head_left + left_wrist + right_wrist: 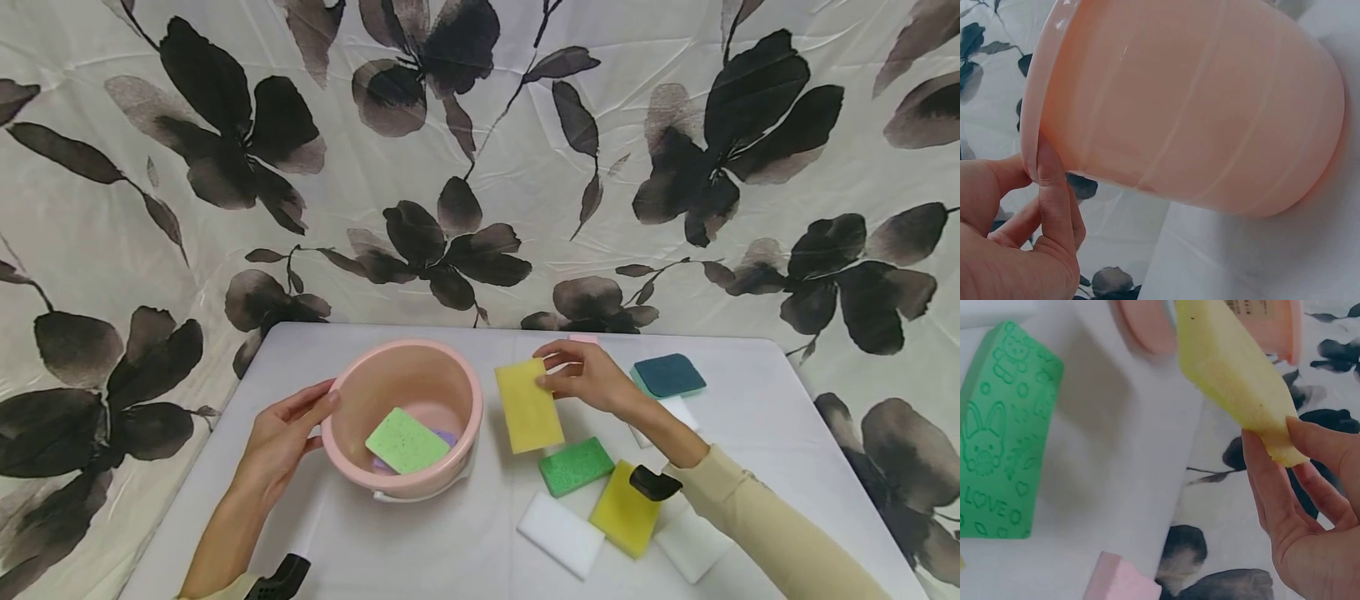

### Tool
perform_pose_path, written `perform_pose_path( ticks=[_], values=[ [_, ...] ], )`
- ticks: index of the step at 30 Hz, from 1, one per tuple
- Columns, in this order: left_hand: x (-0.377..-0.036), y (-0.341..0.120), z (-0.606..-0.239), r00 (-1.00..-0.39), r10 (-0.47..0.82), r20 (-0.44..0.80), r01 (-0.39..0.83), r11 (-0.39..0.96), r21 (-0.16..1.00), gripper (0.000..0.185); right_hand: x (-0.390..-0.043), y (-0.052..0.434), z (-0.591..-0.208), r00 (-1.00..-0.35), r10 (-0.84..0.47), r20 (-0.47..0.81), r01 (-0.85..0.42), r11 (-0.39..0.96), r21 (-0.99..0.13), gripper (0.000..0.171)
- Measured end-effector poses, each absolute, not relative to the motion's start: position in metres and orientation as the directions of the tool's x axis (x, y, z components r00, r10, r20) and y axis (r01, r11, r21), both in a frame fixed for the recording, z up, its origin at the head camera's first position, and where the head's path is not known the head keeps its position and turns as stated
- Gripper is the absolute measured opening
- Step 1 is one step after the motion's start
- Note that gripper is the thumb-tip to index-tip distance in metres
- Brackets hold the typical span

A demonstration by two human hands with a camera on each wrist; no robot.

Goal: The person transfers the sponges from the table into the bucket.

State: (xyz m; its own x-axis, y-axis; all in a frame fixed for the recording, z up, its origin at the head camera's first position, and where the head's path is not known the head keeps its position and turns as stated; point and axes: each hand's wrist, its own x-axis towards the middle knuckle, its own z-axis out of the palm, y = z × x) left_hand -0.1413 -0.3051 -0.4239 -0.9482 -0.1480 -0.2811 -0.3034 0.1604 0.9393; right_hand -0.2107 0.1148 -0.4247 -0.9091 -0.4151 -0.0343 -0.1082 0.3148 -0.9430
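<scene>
A pink plastic bowl [451, 392] [1197, 106] stands on the white table [420, 550], with a light green sponge [406, 441] and a purple one [447, 437] inside. My left hand [288, 433] [1029, 212] rests against the bowl's left rim, thumb on the rim's edge. My right hand [581, 375] [1310, 506] pinches a pale yellow sponge [528, 406] [1235, 375] by its far corner, holding it just right of the bowl, above the table.
Other sponges lie to the right: green embossed [576, 466] [997, 431], yellow [624, 510], white [560, 533], another white [692, 545], teal [669, 374], and pink [583, 338] [1119, 581] near the back edge. A floral cloth [480, 167] hangs behind.
</scene>
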Motion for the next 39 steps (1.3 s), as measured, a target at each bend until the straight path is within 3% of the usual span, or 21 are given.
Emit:
perform_pose_path(
  ticks=[20, 39],
  values=[
    [-0.141, -0.306, -0.424, -0.952, -0.136, -0.275, -0.294, 0.151, 0.944, 0.070, -0.220, 0.101, -0.369, -0.876, -0.477, 0.068, -0.235, 0.301, -0.924, 0.044],
    [-0.140, -0.305, -0.423, -0.951, -0.144, -0.272, -0.295, 0.172, 0.940, 0.074, -0.230, 0.047, -0.338, -0.845, -0.525, 0.102, -0.290, 0.288, -0.913, 0.039]
  ],
)
